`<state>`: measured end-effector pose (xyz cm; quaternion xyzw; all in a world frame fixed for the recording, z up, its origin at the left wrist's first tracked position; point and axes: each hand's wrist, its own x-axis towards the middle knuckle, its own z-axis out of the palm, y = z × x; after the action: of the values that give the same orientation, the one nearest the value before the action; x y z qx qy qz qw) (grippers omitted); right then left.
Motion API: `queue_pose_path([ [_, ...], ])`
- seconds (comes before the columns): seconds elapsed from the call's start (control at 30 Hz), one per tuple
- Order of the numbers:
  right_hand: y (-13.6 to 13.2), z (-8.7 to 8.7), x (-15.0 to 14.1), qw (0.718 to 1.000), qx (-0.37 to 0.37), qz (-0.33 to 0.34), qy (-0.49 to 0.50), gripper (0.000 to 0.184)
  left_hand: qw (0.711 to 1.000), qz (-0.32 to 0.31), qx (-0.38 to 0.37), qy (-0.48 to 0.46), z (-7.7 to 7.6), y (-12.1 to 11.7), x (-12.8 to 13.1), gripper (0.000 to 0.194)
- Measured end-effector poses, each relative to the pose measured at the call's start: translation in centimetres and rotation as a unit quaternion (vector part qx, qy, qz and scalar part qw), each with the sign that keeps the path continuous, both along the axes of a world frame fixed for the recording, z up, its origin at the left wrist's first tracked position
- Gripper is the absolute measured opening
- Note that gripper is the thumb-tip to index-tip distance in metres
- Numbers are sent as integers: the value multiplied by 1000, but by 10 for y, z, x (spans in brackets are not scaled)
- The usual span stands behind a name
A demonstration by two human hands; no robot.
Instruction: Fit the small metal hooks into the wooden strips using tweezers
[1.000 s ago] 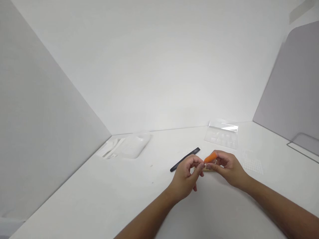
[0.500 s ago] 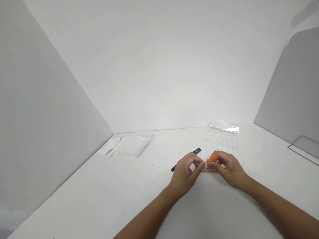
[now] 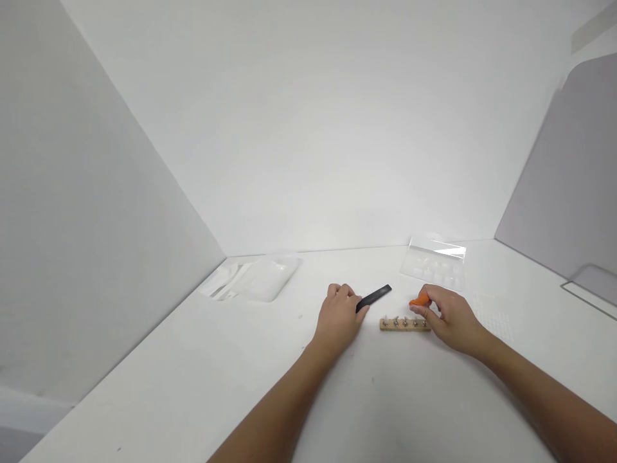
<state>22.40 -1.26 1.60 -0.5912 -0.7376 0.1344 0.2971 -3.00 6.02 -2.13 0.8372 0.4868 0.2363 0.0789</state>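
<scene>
Left hand (image 3: 339,317) is being shifted across, black file (image 3: 375,298) being gripped; whether anything's being pinched by the right hand (image 3: 452,319) can't be told. Pickup's apparently being started, lifting being called for.

The left hand (image 3: 339,316) is holding a black strip (image 3: 376,297), the right hand (image 3: 448,319) an orange piece (image 3: 420,300). A wooden bar (image 3: 403,328) is lying between them, a clear case (image 3: 432,267) near the counter's back edge (image 3: 337,251).
</scene>
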Motion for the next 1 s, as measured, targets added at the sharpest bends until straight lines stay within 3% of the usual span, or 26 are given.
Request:
queue_pose_path([
  [0.27,2,-2,-1,999,-20,-33,15,33,995,23,-62,-72,6,-2,7,9],
  [0.57,7,0,-18,995,54,-43,67,31,977,-6,-43,-211,10,-17,21,15],
  [0.73,25,10,-11,999,29,9,12,30,977,-55,-39,-202,7,-18,21,20],
  [1.0,31,-8,-3,998,-50,12,19,29,962,-56,-196,-180,13,-26,23,18],
])
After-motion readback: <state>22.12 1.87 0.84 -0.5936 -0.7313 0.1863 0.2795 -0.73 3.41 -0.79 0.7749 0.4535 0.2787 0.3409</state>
